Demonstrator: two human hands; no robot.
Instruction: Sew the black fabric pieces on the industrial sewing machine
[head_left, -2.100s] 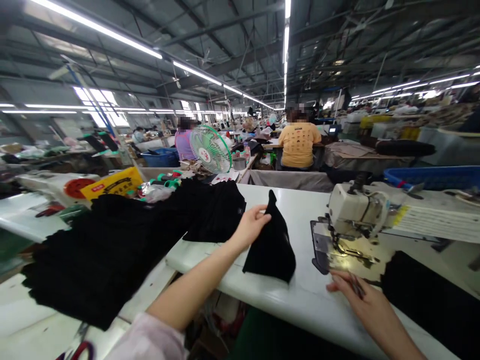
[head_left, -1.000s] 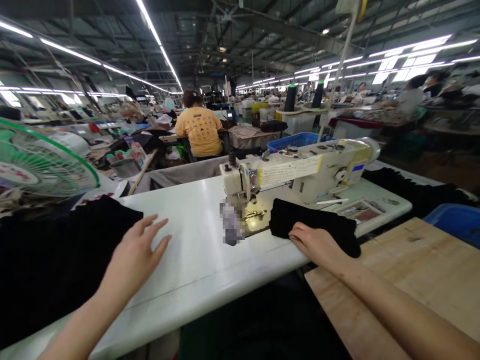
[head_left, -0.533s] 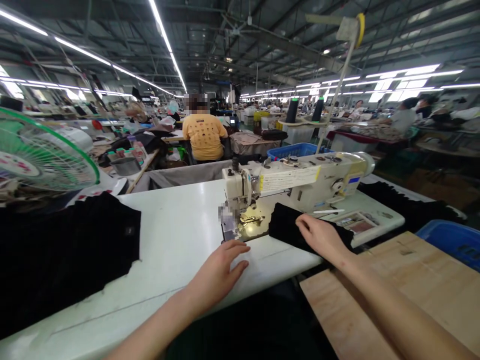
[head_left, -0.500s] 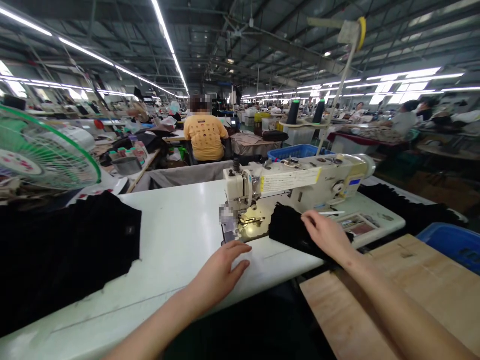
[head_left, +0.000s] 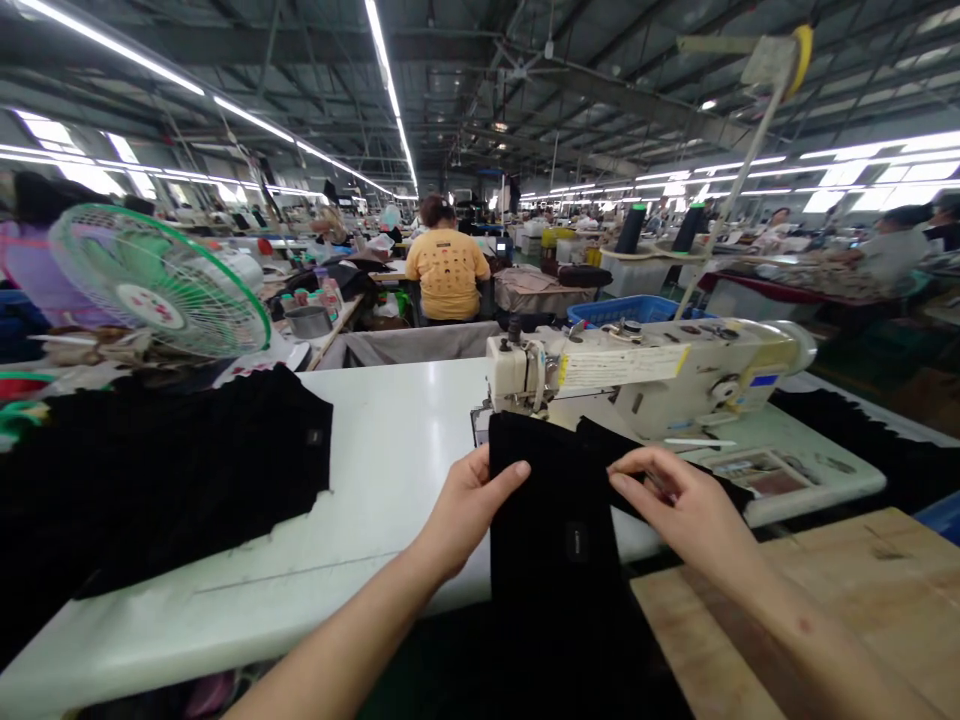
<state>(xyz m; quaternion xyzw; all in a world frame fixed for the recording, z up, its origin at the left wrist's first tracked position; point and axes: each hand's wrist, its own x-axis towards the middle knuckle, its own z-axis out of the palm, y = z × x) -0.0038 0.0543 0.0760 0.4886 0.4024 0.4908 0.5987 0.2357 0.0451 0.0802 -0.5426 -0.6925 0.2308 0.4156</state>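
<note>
A black fabric piece [head_left: 551, 500] with a small dark label hangs in front of the sewing machine [head_left: 615, 375], its lower part dropping over the table's front edge. My left hand [head_left: 476, 500] pinches its upper left side, thumb on the near face and fingers behind. At its right side, my right hand [head_left: 667, 495] is closed, thumb and forefinger together at the fabric's edge. More black fabric lies behind, between my right hand and the machine. The needle area is hidden behind the raised piece.
Black garment pieces [head_left: 225, 460] are heaped on the left of the white table [head_left: 390, 440]. A green-rimmed fan [head_left: 161, 285] stands beyond them. At right are a wooden board [head_left: 840, 600] and a small tray [head_left: 765, 472]. A person in a yellow shirt [head_left: 448, 275] sits ahead.
My left hand has gone from reaching over the table to gripping the black fabric. The piece has come away from beside the machine and now hangs before me. The view has turned left.
</note>
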